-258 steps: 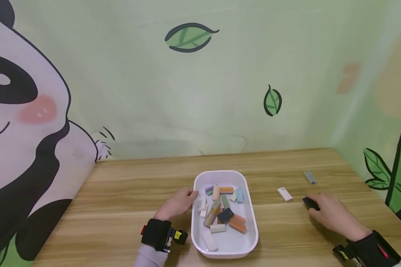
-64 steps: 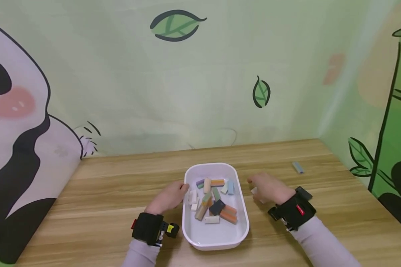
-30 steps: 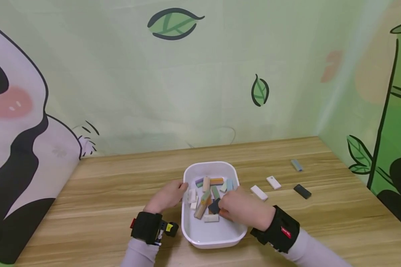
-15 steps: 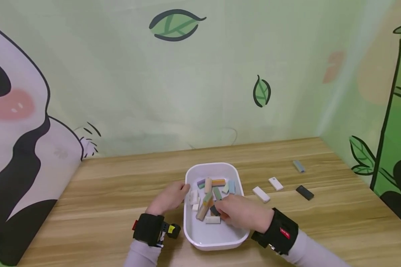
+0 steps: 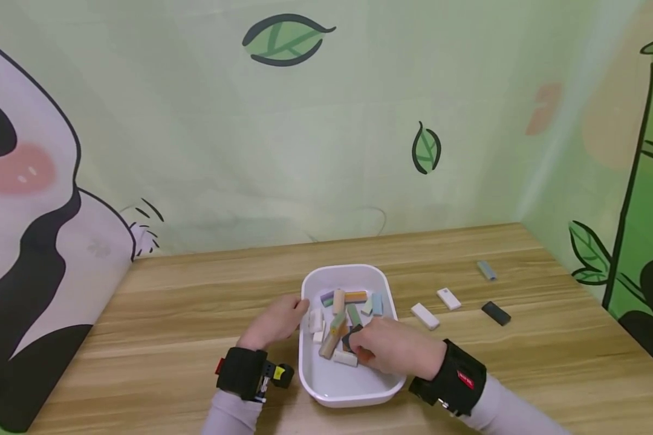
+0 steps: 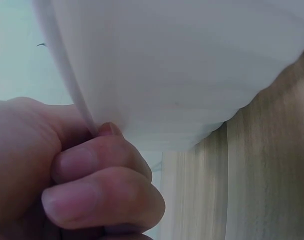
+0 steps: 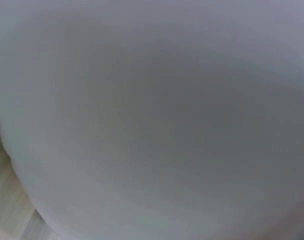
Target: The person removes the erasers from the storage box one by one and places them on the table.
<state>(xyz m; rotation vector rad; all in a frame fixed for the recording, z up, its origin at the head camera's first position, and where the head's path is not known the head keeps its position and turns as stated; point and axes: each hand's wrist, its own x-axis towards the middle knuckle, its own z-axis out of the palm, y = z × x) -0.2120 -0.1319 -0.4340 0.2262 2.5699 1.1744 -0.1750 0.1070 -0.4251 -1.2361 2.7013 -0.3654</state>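
The background is a pale green backdrop (image 5: pixel 332 151) printed with a panda (image 5: pixel 32 241) and leaves; it stands behind a wood-grain worktop (image 5: pixel 196 302). A white tray (image 5: pixel 343 385) rests on the worktop and contains assorted coloured blocks (image 5: pixel 339 302), grouped mainly toward its far half and centre.

Left hand (image 5: pixel 274 322): grasping the tray at its left rim. The left wrist view shows the rim pinched, with curled fingers (image 6: pixel 114 197) against the outer wall.

Right hand (image 5: pixel 394 347): positioned over the right side of the tray, fingers bent down among the contents. A dark block (image 5: pixel 351 336) is located at the fingertips; whether it is gripped cannot be determined. The right wrist view is filled by a blurred pale surface.

Adjacent items, to the right of the tray on the worktop: a plain white block (image 5: pixel 425 316), nearest the tray; a marked white block (image 5: pixel 448 298), just beyond it; a black block (image 5: pixel 496 313), farther right; and a grey-blue block (image 5: pixel 487 270), toward the rear.
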